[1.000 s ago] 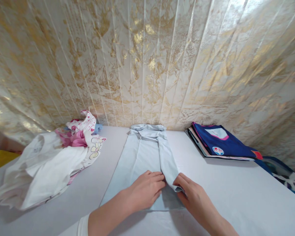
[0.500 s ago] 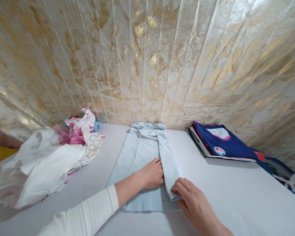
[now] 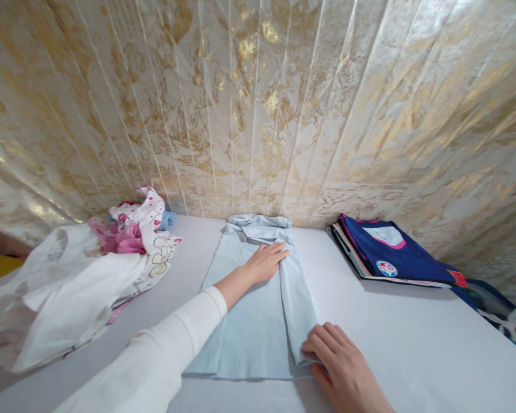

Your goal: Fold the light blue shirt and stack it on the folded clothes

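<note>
Pale-blue shirt (image 3: 249, 321) lay flat in the middle of the white table (image 3: 413, 344), its collar end up against the gold-patterned wall covering (image 3: 258, 103) and its hem nearest the person. The left hand's fingers (image 3: 277, 249) were stretched out side by side, pressed palm-down on the cloth just below the collar, beside the long folded sleeve (image 3: 296, 304) that ran down the garment's right side. That left hand (image 3: 264, 262) gripped nothing; its arm came in from the lower left in a white sleeve (image 3: 155, 355). The right hand's fingers (image 3: 322, 341) were loosely curled and a little apart, their tips resting on the sleeve's cuff end near the hem, pinning it rather than clamping it. The right hand (image 3: 341, 367) entered from the bottom edge. To the left of the shirt sat a heap of white and pink clothes (image 3: 81, 287), well apart from it. To the right, near the wall, lay a stack of folded garments with a navy one (image 3: 391, 255) on top.
</note>
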Action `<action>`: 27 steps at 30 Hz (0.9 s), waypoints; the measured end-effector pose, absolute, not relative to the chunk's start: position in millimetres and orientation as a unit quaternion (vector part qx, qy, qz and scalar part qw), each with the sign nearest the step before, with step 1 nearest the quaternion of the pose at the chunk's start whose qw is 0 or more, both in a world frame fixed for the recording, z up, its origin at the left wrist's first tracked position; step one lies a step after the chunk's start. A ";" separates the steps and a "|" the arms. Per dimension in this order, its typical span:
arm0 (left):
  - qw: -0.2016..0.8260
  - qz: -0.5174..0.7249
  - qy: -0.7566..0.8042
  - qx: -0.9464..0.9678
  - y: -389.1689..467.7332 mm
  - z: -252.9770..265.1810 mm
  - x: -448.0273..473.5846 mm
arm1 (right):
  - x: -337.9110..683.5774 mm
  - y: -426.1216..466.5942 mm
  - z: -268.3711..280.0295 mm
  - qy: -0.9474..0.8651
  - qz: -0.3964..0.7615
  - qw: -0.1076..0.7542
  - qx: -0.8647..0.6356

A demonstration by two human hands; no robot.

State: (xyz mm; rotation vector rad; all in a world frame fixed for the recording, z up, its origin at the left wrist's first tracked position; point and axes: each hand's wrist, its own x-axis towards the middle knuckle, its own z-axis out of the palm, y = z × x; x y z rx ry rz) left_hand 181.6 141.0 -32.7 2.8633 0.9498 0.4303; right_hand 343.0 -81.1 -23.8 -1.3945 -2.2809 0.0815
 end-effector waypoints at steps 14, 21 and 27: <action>0.080 0.153 0.342 0.924 148.9 -53.3 183.7 | 350.7 -87.3 -27.6 -0.872 0.034 0.229 -0.431; 0.081 0.185 0.324 0.924 145.1 -45.4 182.5 | 347.6 -89.2 -23.2 -0.875 0.039 0.217 -0.431; 0.104 0.192 0.238 0.946 84.4 -17.9 172.8 | 355.1 -85.9 -15.8 -0.818 0.217 0.260 -0.464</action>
